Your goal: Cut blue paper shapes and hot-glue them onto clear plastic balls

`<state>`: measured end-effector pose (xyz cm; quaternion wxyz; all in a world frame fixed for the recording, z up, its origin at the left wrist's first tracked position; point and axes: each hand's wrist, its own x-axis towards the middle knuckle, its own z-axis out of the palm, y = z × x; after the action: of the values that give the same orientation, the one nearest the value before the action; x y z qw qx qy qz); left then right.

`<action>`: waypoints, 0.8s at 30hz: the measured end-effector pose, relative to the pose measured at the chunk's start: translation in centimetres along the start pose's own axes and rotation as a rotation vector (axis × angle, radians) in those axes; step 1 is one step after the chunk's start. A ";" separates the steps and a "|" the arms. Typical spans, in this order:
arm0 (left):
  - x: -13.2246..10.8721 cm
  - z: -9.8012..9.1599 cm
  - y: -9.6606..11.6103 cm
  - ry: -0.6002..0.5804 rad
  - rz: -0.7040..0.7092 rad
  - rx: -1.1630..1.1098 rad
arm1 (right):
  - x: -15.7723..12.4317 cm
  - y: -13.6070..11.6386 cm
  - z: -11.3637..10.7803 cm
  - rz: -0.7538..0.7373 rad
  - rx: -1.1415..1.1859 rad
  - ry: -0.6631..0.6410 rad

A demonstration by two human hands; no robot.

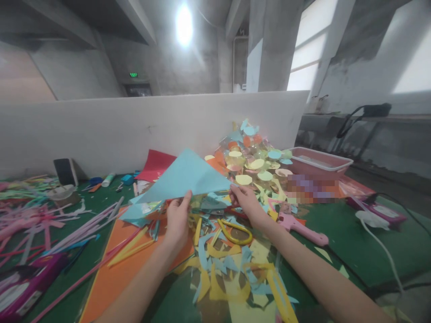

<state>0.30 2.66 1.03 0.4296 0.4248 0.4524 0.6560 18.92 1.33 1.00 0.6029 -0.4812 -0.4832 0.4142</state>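
Note:
A light blue sheet of paper (pixel 188 175), triangular in outline, is held up over the cluttered table. My left hand (pixel 178 220) pinches its lower edge near the middle, thumb on the near face. At the paper's right corner, my right hand (pixel 245 201) grips it between thumb and fingers. Just below my right hand lie the yellow loops of a scissors handle (pixel 237 231). Blue and yellow paper scraps (pixel 224 289) are strewn beneath and in front of both hands.
An orange sheet (pixel 116 273) lies left. A pink glue gun (pixel 303 229) with a cord rests right. Behind stand paper-topped clear cups (pixel 257 163) and a pink basket (pixel 319 154). Pipe-cleaner-like strips (pixel 37 220) cover the far left. A white partition (pixel 101 130) closes the back.

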 end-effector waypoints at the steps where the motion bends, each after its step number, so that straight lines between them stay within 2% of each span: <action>1: 0.3 -0.2 -0.1 -0.005 0.006 -0.002 | 0.1 0.0 -0.1 -0.007 0.013 0.009; 9: 1.2 -0.7 -0.9 -0.020 -0.006 -0.043 | 0.3 0.6 0.1 -0.006 0.045 -0.014; 18: 1.7 -0.8 -0.3 0.007 0.016 -0.080 | 0.3 0.4 0.1 -0.048 0.004 -0.024; 24: 3.4 -1.8 -0.1 0.110 0.005 -0.112 | 0.2 0.7 0.1 -0.055 0.001 -0.024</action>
<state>-2.29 5.53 1.11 0.4254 0.3645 0.4367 0.7039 18.82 1.70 0.33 0.6084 -0.4625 -0.5031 0.4035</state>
